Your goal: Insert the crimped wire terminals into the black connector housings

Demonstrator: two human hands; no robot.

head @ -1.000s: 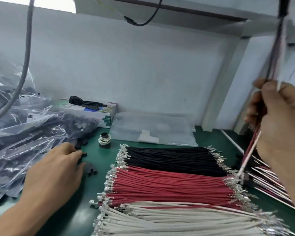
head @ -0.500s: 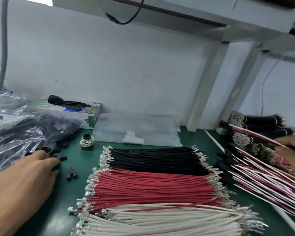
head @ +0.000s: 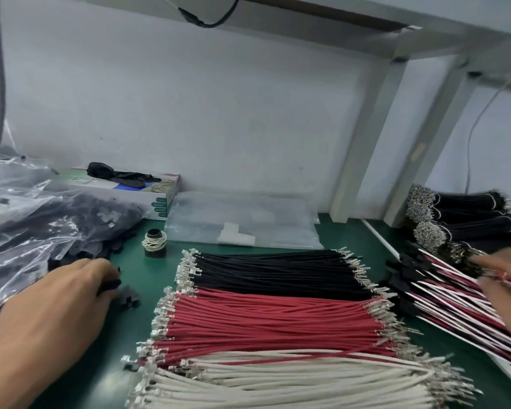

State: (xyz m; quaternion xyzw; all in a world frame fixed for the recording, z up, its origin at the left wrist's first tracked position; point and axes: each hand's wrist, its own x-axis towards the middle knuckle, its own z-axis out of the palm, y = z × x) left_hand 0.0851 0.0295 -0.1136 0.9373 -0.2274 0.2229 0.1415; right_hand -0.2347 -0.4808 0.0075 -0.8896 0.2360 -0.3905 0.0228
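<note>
Although a box (head: 157, 191) at the back of the green table (head: 71, 385) carries print, none of it can be read, and a black strap-like thing (head: 121, 174) lies across its top. The left hand (head: 56, 314) rests on the table with its fingers curled over a black connector housing (head: 109, 284); another housing (head: 129, 296) lies just beside it, and more spill from the clear bag (head: 36, 231) on the left. The right hand (head: 505, 278) is blurred over the pile of finished wire sets (head: 443, 293), and I cannot tell whether its fingers hold anything. In the middle lie three rows of crimped wires: black wires (head: 278, 268), red wires (head: 275, 323) and white wires (head: 278, 385). Behind them sit a small spool (head: 155, 242) wound with pale bands and a flat clear bag (head: 242, 225). Bundles of black wire (head: 466, 222) are stacked at the far right.
</note>
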